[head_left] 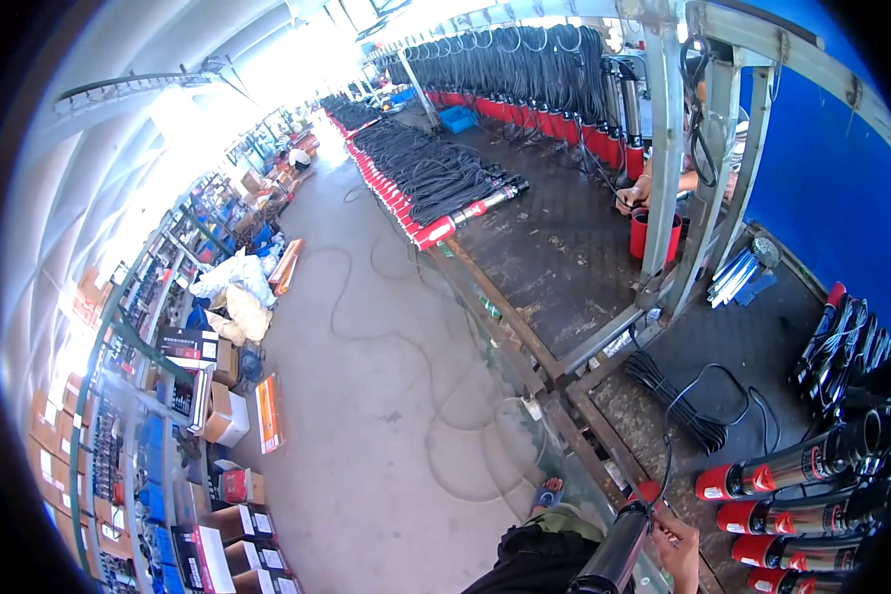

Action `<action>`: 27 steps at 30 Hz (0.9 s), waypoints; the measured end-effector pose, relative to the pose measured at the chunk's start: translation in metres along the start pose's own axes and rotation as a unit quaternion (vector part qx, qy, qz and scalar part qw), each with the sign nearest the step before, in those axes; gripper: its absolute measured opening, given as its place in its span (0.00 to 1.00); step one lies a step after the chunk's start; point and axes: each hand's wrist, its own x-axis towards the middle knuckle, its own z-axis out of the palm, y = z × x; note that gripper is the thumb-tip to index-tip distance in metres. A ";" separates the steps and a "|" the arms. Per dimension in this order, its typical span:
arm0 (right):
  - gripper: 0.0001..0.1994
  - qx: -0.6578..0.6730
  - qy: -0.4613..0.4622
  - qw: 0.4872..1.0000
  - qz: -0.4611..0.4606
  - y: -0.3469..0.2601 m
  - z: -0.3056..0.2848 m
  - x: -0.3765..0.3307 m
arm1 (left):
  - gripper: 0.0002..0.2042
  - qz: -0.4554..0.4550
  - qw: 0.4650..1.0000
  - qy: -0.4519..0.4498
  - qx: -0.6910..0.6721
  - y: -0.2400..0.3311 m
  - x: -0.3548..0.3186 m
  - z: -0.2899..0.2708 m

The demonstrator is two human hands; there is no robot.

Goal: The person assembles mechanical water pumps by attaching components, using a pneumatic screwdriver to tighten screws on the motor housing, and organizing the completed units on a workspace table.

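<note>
Low in the view, a metal pump cylinder (612, 554) with a red end (646, 492) lies at a slant beside my body. My right hand (675, 549) is next to its red end, with the fingers curled in where the black cable (667, 465) meets the pump. What sits between the fingertips is too small to make out. That cable runs up to a bundled black coil (675, 401) on the dark bench (698, 342). My left hand is not visible.
Several red-ended pumps (792, 465) lie at the right. Beyond the metal frame post (660, 148), a co-worker's hand (632, 196) is at a red cylinder (653, 236). Pumps with cables (426, 178) line the far bench. Loose cable (431, 426) crosses the floor; shelves (119, 426) stand left.
</note>
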 end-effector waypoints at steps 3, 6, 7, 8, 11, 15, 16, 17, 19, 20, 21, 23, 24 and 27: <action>0.16 0.012 0.007 1.000 0.017 0.008 0.000 -0.001 | 0.26 -0.007 1.000 0.000 0.004 -0.001 0.004 0.001; 0.16 0.015 0.011 1.000 0.009 0.010 0.002 -0.002 | 0.26 -0.013 1.000 0.001 0.009 -0.004 0.007 0.002; 0.16 0.015 0.011 1.000 0.012 0.010 0.003 -0.003 | 0.26 -0.015 1.000 0.001 0.010 -0.006 0.007 0.002; 0.16 0.015 0.010 1.000 0.014 0.010 0.005 -0.003 | 0.26 -0.017 1.000 0.001 0.013 -0.008 0.009 0.001; 0.16 0.019 0.010 1.000 0.020 0.000 0.005 -0.006 | 0.26 -0.019 1.000 0.004 0.024 -0.015 0.012 -0.003; 0.15 0.002 0.023 1.000 0.009 0.003 0.002 -0.008 | 0.25 0.010 0.994 0.023 0.105 0.003 0.020 -0.020; 0.14 -0.014 0.033 0.998 -0.043 0.001 0.003 -0.008 | 0.25 0.048 0.985 0.054 0.156 0.011 0.016 -0.023; 0.14 -0.029 0.044 0.994 -0.093 0.000 0.006 0.003 | 0.25 0.136 0.963 0.126 0.196 0.033 0.020 -0.030; 0.13 -0.116 0.005 0.993 -0.014 0.024 0.011 0.008 | 0.14 0.481 0.826 0.246 0.160 0.184 -0.025 -0.041; 0.13 -0.129 -0.025 0.991 -0.024 0.015 0.007 0.010 | 0.11 0.518 0.824 0.193 0.127 0.258 -0.074 -0.036; 0.14 -0.042 -0.014 0.998 -0.040 0.010 0.008 0.012 | 0.10 0.631 0.726 0.238 0.138 0.307 -0.111 -0.024; 0.15 -0.031 -0.018 0.996 -0.086 0.014 0.002 0.018 | 0.09 0.735 0.643 0.148 0.156 0.379 -0.168 0.009; 0.15 -0.007 -0.018 0.996 -0.092 0.015 -0.001 0.014 | 0.09 0.767 0.617 0.082 0.155 0.397 -0.186 0.032; 0.15 -0.033 -0.022 0.997 -0.070 0.019 -0.014 0.008 | 0.08 0.755 0.634 -0.034 0.163 0.414 -0.194 0.090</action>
